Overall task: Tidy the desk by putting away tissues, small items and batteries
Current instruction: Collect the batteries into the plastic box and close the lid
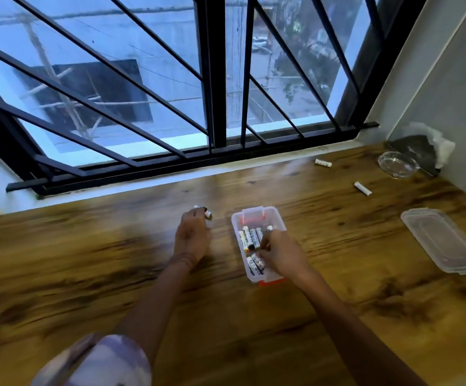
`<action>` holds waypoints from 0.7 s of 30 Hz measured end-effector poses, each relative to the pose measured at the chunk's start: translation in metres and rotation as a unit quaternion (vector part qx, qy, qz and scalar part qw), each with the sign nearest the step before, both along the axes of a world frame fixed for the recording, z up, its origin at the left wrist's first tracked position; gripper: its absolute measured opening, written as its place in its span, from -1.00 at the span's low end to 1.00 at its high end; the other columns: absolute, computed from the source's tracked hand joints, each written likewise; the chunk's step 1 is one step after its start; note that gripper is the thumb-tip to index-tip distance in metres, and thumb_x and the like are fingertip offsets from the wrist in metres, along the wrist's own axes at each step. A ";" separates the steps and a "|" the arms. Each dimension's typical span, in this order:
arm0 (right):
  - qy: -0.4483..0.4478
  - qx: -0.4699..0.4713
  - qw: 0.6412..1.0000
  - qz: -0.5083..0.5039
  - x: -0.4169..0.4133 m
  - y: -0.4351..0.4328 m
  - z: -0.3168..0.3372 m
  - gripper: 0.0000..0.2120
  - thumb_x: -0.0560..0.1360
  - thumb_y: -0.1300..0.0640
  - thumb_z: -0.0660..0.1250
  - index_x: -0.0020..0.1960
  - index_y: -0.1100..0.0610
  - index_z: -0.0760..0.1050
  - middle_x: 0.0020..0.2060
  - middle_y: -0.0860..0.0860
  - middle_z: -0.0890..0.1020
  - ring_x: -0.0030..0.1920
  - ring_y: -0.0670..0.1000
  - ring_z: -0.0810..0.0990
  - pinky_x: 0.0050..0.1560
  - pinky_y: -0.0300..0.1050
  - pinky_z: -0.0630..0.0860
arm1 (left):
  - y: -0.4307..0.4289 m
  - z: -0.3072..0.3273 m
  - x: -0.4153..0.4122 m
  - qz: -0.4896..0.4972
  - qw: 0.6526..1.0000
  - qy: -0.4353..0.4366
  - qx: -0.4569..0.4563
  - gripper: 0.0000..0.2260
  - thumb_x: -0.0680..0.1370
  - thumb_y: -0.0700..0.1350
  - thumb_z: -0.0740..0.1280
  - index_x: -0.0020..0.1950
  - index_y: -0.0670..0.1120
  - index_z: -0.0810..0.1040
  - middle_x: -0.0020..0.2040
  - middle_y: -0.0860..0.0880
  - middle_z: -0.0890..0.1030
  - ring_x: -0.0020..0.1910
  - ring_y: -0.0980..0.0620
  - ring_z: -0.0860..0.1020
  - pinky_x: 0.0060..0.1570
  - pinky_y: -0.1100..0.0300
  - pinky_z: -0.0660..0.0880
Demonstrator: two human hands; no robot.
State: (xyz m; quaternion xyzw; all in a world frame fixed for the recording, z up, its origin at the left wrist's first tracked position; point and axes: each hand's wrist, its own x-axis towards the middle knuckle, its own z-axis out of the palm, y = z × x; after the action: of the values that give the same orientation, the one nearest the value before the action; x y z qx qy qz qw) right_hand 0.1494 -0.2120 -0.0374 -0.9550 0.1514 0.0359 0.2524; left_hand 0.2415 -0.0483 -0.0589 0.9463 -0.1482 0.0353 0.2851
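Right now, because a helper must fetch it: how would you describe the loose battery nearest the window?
Follow the wooden desk to its far right corner, where a glass ashtray sits. Left of it lies a white battery by the window rail; the other loose battery lies nearer the person, toward the clear lid.

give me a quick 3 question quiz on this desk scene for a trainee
1. True or false: the lid is on the box.
2. How many batteries lie loose on the desk to the right of the box?
3. The left hand holds: A) the left battery beside the box, B) a pen, C) a cup.

Key: 1 false, the lid lies apart on the desk. 2 two: far battery, near battery. 3 A.
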 end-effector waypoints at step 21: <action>-0.180 0.049 0.966 -0.180 0.005 -0.101 -0.001 -0.79 0.53 0.17 0.27 0.07 0.27 0.57 -0.03 0.15 0.66 -0.06 0.07 0.59 -0.14 -0.25 0.38 | -0.033 0.010 -0.001 0.099 0.987 0.003 -0.124 -0.80 0.50 -0.22 0.34 0.10 -0.22 0.59 0.00 -0.20 0.64 -0.07 -0.08 0.57 -0.11 0.19 0.42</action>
State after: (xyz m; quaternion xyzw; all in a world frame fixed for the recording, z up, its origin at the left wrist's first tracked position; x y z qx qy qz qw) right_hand 0.1540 -0.3133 -0.0379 -0.8891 0.2713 -0.1754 0.3243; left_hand 0.2404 -0.0808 -0.0490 0.9137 -0.0479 0.0790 0.3957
